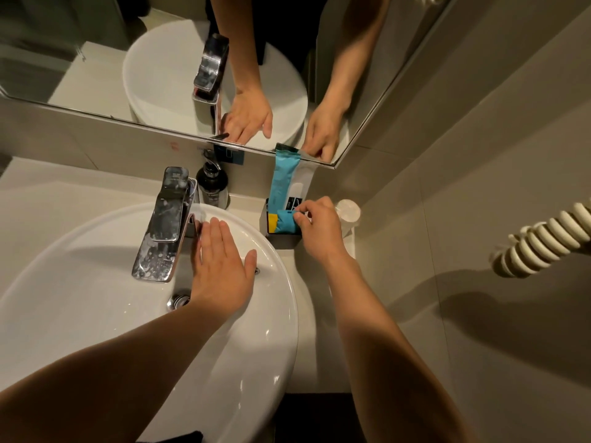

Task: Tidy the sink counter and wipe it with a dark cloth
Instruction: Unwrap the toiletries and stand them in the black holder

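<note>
My left hand [220, 266] lies flat and open on the back rim of the white round basin [96, 314], just right of the chrome tap [166, 225]. My right hand [319, 228] reaches to a small dark holder [283, 239] on the beige counter [307, 266] at the back right. Its fingertips pinch a small blue packet [286, 220] standing in that holder. A taller blue and white packet [284, 183] leans up against the mirror behind it. A bit of dark cloth [182, 438] shows at the bottom edge, below the basin.
A dark pump bottle [212, 185] stands behind the tap against the wall. A clear round-topped bottle [347, 212] sits right of the holder. The mirror [160, 59] runs along the back. A cream coiled hose [540, 238] hangs on the right wall.
</note>
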`<state>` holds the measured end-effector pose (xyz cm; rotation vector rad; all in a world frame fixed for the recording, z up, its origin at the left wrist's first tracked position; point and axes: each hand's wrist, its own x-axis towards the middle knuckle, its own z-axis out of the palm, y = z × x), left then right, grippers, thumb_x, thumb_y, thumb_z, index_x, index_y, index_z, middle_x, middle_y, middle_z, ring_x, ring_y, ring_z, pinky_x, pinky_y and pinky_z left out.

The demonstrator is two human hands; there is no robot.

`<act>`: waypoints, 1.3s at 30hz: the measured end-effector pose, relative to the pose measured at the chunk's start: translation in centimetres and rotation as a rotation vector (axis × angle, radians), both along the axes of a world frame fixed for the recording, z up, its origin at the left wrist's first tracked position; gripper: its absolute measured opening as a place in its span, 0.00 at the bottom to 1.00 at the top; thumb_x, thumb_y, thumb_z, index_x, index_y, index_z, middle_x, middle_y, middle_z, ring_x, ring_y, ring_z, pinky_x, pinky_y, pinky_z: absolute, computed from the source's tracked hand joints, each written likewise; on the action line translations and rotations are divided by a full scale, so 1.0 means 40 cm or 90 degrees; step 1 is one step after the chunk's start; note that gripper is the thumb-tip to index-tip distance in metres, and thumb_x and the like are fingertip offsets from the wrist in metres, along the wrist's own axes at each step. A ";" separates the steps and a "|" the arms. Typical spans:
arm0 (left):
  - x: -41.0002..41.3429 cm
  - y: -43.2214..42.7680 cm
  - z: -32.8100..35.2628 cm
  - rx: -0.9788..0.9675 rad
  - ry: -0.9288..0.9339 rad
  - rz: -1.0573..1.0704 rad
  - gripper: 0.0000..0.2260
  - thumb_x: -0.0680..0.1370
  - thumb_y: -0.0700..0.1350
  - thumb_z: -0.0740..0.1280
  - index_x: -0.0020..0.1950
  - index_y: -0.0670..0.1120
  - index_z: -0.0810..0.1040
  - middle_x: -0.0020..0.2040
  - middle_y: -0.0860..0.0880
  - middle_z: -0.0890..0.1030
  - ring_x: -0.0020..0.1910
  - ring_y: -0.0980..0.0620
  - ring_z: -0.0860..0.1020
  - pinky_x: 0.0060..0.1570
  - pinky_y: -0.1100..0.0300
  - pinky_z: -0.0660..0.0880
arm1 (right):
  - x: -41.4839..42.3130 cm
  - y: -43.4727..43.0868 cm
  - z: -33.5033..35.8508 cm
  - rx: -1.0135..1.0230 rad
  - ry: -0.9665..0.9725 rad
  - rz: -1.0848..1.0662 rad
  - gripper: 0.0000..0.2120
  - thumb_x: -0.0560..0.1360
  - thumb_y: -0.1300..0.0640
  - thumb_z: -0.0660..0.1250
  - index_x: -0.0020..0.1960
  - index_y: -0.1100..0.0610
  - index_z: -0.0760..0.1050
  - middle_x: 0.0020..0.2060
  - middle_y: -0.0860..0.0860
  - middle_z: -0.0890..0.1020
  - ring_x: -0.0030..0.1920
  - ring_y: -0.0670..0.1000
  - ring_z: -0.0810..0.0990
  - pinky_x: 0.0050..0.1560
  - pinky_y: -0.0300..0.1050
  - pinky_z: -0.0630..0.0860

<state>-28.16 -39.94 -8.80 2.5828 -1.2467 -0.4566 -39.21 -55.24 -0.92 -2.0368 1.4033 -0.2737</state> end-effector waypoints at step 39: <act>0.114 0.259 0.126 -0.137 0.239 -0.267 0.25 0.85 0.58 0.48 0.76 0.46 0.67 0.77 0.44 0.69 0.77 0.43 0.65 0.76 0.45 0.62 | -0.108 0.422 0.045 0.123 0.048 0.089 0.12 0.76 0.49 0.73 0.54 0.56 0.84 0.42 0.52 0.83 0.42 0.49 0.80 0.45 0.44 0.76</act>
